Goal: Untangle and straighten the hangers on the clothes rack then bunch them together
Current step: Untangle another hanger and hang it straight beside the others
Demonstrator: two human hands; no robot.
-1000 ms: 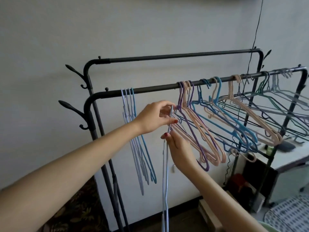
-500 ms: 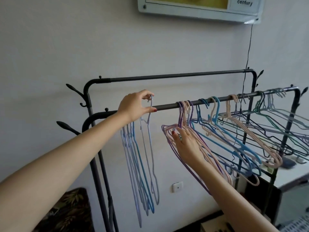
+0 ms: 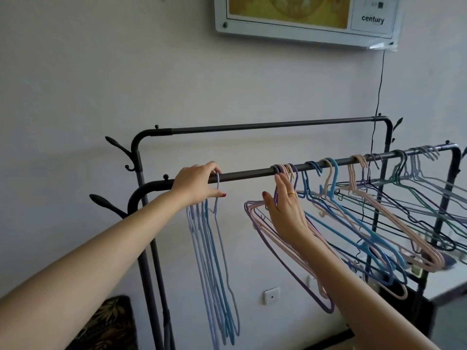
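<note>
A dark metal clothes rack has a near rail (image 3: 247, 175) and a higher far rail. My left hand (image 3: 195, 184) pinches the hook of a pale blue hanger (image 3: 219, 218) that sits over the near rail, next to a straight bunch of blue hangers (image 3: 206, 251) hanging edge-on. My right hand (image 3: 284, 210) reaches up with straight fingers against the necks of a purple and pink hanger cluster (image 3: 260, 229) just under the rail. Further right, several blue, pink, teal and grey hangers (image 3: 374, 223) hang tangled and askew.
A white framed board (image 3: 305, 18) is on the wall above, with a thin black cable (image 3: 377, 97) dropping behind the rack. Coat hooks (image 3: 118, 150) stick out from the rack's left posts. A white tabletop (image 3: 447, 281) lies at the lower right and a patterned cushion (image 3: 106, 324) at the lower left.
My left hand lifted the pale blue hanger and hooked it on the near rail beside the blue bunch. My right hand let go of it and moved up to the purple and pink cluster.
</note>
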